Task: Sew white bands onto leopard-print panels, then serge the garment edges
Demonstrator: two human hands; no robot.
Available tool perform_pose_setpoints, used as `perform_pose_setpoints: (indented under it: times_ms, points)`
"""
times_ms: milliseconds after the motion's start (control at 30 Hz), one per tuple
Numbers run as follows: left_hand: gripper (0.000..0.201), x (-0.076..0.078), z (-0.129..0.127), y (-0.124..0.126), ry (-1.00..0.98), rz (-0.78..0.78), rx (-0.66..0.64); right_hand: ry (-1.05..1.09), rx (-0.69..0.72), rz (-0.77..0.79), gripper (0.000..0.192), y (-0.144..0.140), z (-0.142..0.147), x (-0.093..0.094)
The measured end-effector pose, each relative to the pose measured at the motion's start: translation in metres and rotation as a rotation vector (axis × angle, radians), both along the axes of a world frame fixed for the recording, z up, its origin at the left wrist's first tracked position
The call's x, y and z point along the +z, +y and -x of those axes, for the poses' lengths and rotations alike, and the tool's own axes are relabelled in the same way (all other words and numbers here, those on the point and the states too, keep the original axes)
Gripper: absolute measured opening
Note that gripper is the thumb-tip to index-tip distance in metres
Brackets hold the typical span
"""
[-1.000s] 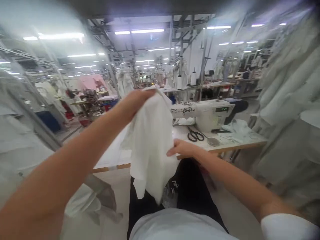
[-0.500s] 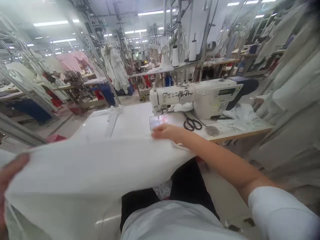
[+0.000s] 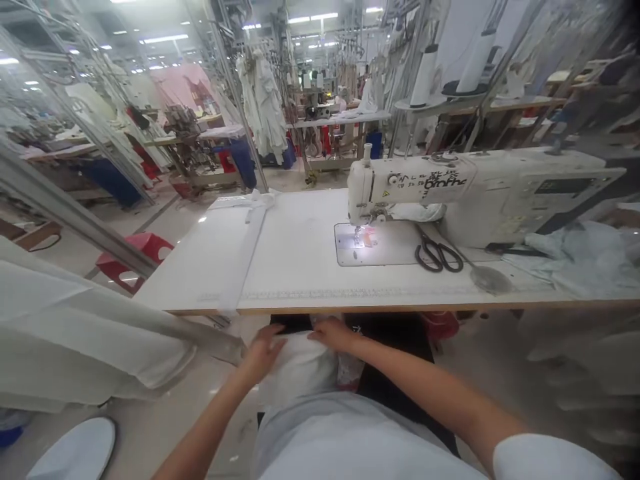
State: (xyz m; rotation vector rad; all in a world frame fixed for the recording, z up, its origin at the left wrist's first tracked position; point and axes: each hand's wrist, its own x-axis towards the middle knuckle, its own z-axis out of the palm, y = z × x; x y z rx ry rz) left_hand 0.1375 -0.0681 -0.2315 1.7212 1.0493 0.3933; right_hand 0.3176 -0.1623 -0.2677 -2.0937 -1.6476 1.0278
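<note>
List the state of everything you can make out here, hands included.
Left hand: closed on white cloth
Right hand: closed on white cloth
White cloth: gathered, held over the lap
Sewing machine: needle light on, display unreadable
Scissors: lying flat, handle loops apart
Crumpled fabric: heaped on tabletop
Thread cones: standing
Red stool: partly hidden

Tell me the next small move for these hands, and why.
Probably raise the white cloth over the tabletop's front edge, toward the lit needle plate. The left hand and right hand both hold its upper edge, on the near side of the table, while the sewing machine stands beyond with its light on.
</note>
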Motion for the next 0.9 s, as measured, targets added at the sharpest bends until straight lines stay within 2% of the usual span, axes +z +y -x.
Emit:
perform_pose_setpoints:
  times_ms: [100,167,367,567,733,900]
  points:
    - [0.014,-0.019,-0.014,-0.016,0.019,-0.091,-0.251,-0.072,0.01,-0.063,0.022,-0.005,0.001,0.006]
    - [0.012,-0.025,-0.02,-0.022,0.075,-0.149,-0.337,-0.115,0.038,-0.135,0.021,-0.012,0.007,0.01]
    - [0.014,-0.027,-0.017,-0.022,0.247,-0.384,-0.306,-0.196,0.095,-0.358,0.024,-0.017,0.016,-0.002]
    - [0.011,-0.019,-0.015,-0.017,0.335,-0.451,-0.351,-0.303,0.122,-0.334,0.021,-0.007,0.024,-0.009]
    - [0.005,-0.012,-0.006,-0.013,0.202,-0.482,-0.44,-0.315,0.129,-0.292,0.017,-0.009,0.022,0.001]
    - [0.009,-0.008,0.013,-0.016,0.069,-0.482,-0.463,-0.197,0.14,-0.353,0.022,-0.023,0.021,0.022]
